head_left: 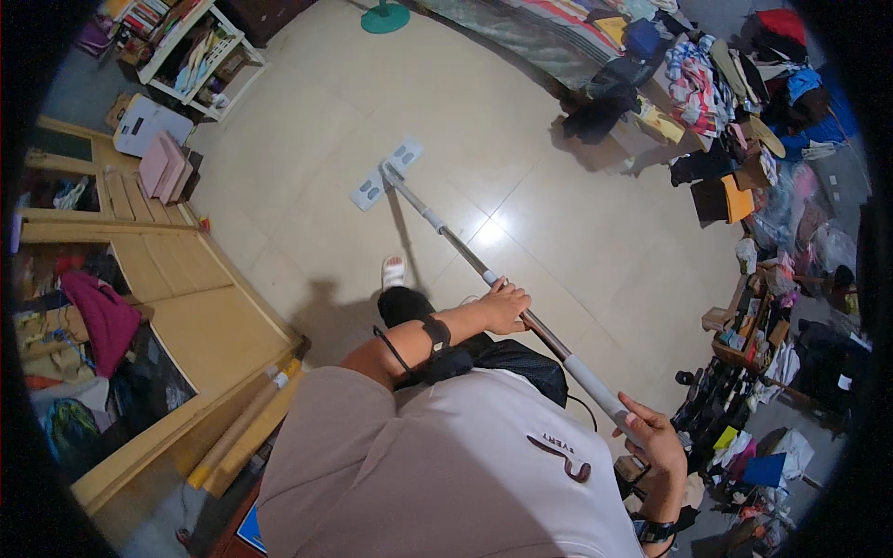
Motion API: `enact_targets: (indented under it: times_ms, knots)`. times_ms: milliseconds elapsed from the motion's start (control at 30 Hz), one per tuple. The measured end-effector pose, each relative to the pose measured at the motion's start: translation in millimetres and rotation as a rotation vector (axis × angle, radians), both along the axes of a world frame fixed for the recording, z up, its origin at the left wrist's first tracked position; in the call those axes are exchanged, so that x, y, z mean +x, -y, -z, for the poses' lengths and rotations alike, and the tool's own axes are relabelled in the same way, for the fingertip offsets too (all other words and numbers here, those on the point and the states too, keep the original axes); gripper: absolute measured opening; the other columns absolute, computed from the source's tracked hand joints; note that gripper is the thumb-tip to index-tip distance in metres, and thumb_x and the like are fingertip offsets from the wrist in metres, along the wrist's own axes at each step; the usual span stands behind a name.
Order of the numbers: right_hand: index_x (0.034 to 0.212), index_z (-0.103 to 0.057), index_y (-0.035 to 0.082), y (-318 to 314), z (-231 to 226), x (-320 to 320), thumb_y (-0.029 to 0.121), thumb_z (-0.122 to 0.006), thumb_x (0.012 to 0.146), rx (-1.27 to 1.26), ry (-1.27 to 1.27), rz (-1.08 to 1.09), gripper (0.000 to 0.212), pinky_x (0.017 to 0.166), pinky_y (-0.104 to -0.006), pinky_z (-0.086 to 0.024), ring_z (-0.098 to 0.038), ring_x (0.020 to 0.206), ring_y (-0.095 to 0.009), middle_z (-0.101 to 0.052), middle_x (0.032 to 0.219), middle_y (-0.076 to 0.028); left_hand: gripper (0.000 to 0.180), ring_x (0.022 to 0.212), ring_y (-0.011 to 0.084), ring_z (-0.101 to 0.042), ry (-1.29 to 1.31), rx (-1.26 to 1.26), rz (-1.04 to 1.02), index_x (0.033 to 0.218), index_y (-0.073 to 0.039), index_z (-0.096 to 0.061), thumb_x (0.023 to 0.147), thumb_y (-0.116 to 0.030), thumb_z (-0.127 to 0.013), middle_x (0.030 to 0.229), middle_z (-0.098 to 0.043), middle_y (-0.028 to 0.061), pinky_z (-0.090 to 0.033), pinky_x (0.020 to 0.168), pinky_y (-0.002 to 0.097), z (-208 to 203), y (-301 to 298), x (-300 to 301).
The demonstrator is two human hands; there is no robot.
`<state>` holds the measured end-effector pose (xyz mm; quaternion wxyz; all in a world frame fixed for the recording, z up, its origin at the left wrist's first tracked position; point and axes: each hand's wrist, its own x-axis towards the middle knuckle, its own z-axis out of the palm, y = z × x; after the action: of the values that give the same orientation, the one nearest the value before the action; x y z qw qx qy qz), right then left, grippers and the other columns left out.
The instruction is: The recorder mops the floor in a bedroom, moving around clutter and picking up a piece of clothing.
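A flat mop [463, 251] slants across the floor in front of me. Its pale grey rectangular head [372, 193] lies on the tiles, well ahead of my white sandal [393, 272]. Around the middle of the metal pole, my left hand [505, 305] is closed, with a dark strap on that forearm. Lower right, my right hand [655, 441] grips the light grey upper end of the handle, its index finger stretched along it. The palm side of the left hand is hidden.
Left stands a wooden cabinet [191, 265] with open compartments, with pink boxes [164, 167] beside it. Farther off is a white shelf [206, 70]. A green round base [385, 19] stands at the far edge. Piled clothes [698, 88] and clutter line the right side of the tiled floor [595, 232].
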<state>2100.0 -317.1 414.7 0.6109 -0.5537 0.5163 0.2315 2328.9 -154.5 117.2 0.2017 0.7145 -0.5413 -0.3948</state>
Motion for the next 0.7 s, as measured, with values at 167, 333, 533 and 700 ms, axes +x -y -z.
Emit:
enact_targets:
  times_ms: [167, 333, 533, 700]
  knots:
    - [0.126, -0.052, 0.000, -25.7, 8.0, 19.8, 0.018, -0.062, 0.086, -0.170, -0.040, -0.014, 0.045, 0.037, -0.0183, -0.030, -0.050, 0.053, -0.008, -0.060, 0.072, -0.006, 0.042, 0.121, 0.0325, -0.039, -0.017, -0.118, -0.027, 0.111, -0.008, -0.048, 0.083, -0.039, -0.057, 0.117, -0.048, 0.0146, -0.014, 0.109, 0.0543, 13.2, -19.1, 15.5]
    - [0.127, -0.054, 0.008, -71.6, 47.4, 78.8, 0.015, -0.062, 0.087, -0.064, 0.004, -0.019, 0.042, 0.042, -0.0182, -0.027, -0.040, 0.051, -0.004, -0.053, 0.070, 0.001, 0.039, 0.129, 0.0321, -0.033, 0.046, 0.072, -0.214, 0.115, -0.006, -0.049, 0.082, -0.022, -0.060, 0.125, -0.046, 0.0162, -0.016, 0.111, 0.0500, 24.9, -56.0, 73.5]
    - [0.131, -0.052, 0.015, -110.9, 95.0, 154.0, 0.011, -0.064, 0.085, 0.046, 0.049, -0.033, 0.048, 0.043, -0.0192, -0.029, -0.041, 0.052, -0.004, -0.051, 0.070, 0.004, 0.034, 0.136, 0.0311, -0.022, 0.160, 0.077, -0.456, 0.110, -0.010, -0.051, 0.080, -0.023, -0.062, 0.128, -0.044, 0.0132, -0.016, 0.110, 0.0497, 67.6, -105.7, 152.7]
    - [0.131, -0.051, 0.016, -98.6, 67.5, 145.0, 0.018, -0.065, 0.086, -0.022, 0.060, -0.151, 0.047, 0.043, -0.0185, -0.029, -0.038, 0.050, -0.003, -0.054, 0.072, 0.004, 0.034, 0.122, 0.0310, -0.037, 0.114, -0.071, -0.431, 0.104, -0.012, -0.053, 0.077, -0.028, -0.066, 0.115, -0.051, 0.0104, -0.023, 0.105, 0.0490, 60.9, -102.8, 143.1]
